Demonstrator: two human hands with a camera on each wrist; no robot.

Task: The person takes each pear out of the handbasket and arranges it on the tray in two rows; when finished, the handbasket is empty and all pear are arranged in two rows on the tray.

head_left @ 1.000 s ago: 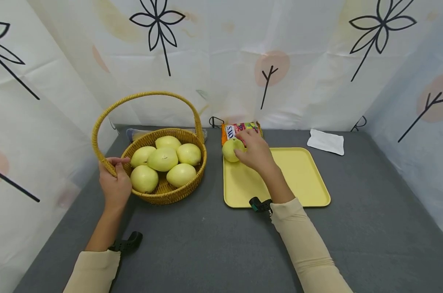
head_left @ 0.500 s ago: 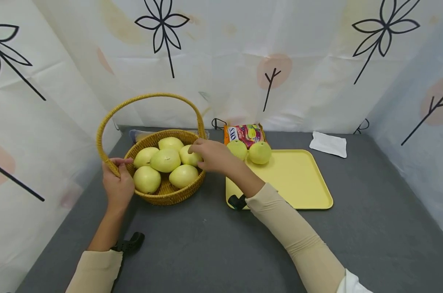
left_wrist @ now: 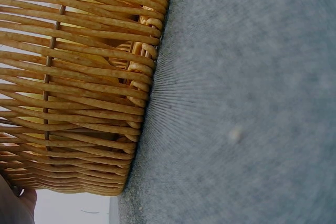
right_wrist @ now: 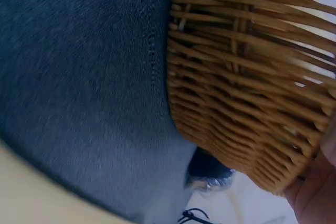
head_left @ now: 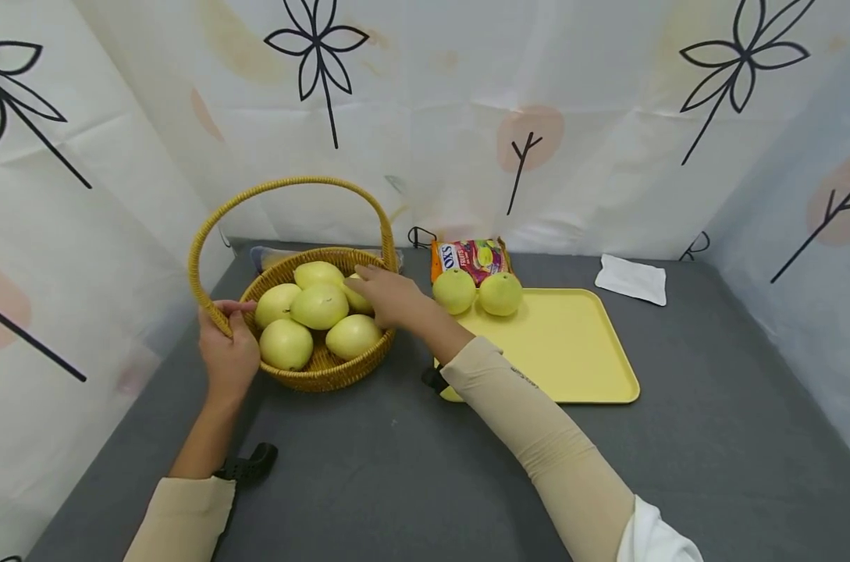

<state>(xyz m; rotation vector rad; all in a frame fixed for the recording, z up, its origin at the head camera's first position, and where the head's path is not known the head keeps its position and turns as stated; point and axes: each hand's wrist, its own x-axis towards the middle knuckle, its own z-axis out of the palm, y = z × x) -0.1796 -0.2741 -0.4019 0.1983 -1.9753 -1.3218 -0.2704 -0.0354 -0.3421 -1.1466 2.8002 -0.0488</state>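
Note:
A round yellow wicker basket [head_left: 326,380] with a tall arched handle holds several pale yellow-green pears [head_left: 319,306]. My left hand [head_left: 229,353] grips the lower left end of its handle at the rim, thumb side toward the fruit. Over the right rim reaches my right hand [head_left: 389,298], its fingers curled round the pear [head_left: 357,300] at the right side of the basket, which they partly cover. Two more pears, a left one [head_left: 454,291] and a right one [head_left: 500,294], sit side by side on the yellow tray [head_left: 579,343]. Both wrist views show mostly the basket's woven side.
Behind the tray lies a colourful candy packet [head_left: 472,257]. A folded white cloth [head_left: 631,279] is at the back right, and a clear plastic package [head_left: 266,257] lies behind the basket. A patterned white curtain [head_left: 439,117] encloses the grey table [head_left: 396,484].
My right hand has left a pear on the tray beside another, moved left to the basket, and closed round a pear there. The left hand keeps its grip on the basket.

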